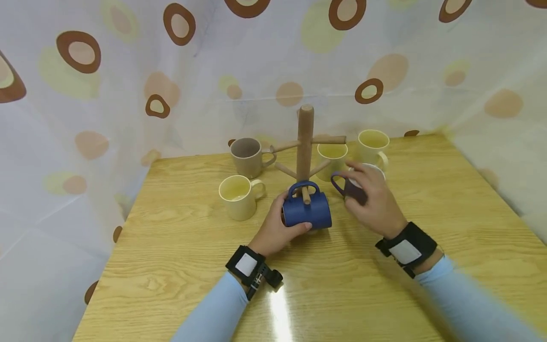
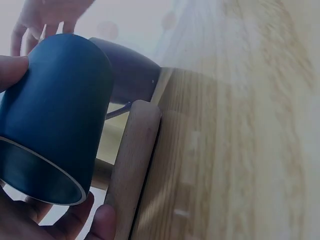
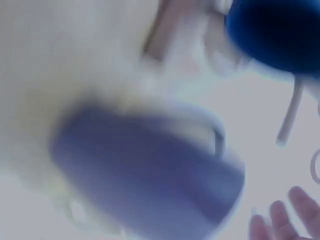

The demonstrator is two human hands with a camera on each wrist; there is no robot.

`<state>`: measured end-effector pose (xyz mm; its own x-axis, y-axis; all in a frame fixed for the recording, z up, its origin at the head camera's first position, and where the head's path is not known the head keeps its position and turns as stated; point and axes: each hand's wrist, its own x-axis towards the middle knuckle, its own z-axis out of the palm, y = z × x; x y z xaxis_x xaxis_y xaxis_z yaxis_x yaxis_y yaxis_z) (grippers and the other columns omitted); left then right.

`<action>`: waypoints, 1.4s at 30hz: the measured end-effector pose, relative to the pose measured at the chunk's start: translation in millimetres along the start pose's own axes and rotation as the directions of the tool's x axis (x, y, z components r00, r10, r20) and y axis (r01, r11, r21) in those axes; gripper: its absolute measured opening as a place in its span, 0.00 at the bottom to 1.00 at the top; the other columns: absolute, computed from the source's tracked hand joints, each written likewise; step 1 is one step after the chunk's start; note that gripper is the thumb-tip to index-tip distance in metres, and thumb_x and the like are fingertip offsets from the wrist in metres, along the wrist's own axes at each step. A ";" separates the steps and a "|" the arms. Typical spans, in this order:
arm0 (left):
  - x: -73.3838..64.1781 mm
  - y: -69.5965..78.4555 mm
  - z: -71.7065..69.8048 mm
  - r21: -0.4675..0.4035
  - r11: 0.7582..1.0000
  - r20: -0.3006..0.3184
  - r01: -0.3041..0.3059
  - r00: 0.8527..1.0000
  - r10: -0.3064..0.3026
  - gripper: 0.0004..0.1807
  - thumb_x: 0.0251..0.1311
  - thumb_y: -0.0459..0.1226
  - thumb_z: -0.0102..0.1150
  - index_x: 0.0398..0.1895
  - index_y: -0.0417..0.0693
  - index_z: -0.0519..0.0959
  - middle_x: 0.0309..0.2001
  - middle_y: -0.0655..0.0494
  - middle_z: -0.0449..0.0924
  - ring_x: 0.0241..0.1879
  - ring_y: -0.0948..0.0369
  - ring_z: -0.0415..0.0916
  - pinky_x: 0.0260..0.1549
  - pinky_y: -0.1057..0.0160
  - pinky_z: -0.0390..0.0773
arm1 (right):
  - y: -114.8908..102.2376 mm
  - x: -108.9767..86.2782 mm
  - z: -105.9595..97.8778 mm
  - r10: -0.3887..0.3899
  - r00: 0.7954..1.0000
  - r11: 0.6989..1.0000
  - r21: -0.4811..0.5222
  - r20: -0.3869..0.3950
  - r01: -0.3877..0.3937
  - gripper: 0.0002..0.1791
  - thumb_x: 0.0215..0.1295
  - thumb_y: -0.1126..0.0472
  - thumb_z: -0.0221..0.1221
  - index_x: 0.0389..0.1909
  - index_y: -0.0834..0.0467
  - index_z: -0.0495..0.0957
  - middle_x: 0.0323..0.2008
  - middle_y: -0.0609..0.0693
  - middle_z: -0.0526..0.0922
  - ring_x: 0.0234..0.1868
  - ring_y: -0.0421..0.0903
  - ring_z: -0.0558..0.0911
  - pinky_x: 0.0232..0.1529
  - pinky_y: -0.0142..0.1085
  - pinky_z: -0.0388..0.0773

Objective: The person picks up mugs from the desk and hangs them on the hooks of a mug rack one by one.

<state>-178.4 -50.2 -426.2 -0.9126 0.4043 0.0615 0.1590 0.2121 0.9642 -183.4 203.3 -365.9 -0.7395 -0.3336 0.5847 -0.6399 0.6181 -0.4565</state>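
Note:
In the head view my left hand [image 1: 277,229] holds a blue mug [image 1: 314,212], tipped on its side with its handle up. A lower peg of the wooden mug tree [image 1: 305,137] appears to pass through that handle. My thumb and fingers lie on opposite sides of the mug, as the left wrist view also shows. My right hand [image 1: 377,202] hovers over a dark purple mug [image 1: 355,191], partly hiding it. Its fingers [image 3: 280,220] are extended and stand apart from the purple mug [image 3: 150,170] in the blurred right wrist view.
A grey-brown mug [image 1: 248,159] and a cream mug [image 1: 239,199] stand left of the tree. Two more cream mugs stand behind at right, one at the tree [image 1: 332,164], the other farther out [image 1: 372,142]. A patterned curtain [image 1: 265,71] hangs behind the wooden table [image 1: 171,266].

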 end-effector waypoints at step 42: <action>-1.2 -0.3 -2.1 0.002 1.000 -0.010 0.031 0.999 -0.031 0.48 0.50 0.50 0.67 0.71 0.63 0.50 0.66 0.54 0.59 0.58 0.58 0.64 0.56 0.48 0.71 | 36.5 26.5 14.2 0.334 0.931 0.925 -0.138 -0.148 -0.354 0.32 0.50 0.54 0.63 0.56 0.60 0.68 0.51 0.68 0.64 0.50 0.63 0.66 0.40 0.65 0.72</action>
<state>-178.1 -52.6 -426.1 -0.9208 0.3886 0.0340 0.1311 0.2260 0.9653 -229.3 206.9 -376.7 -0.8708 0.0013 0.4916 -0.3019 0.7878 -0.5368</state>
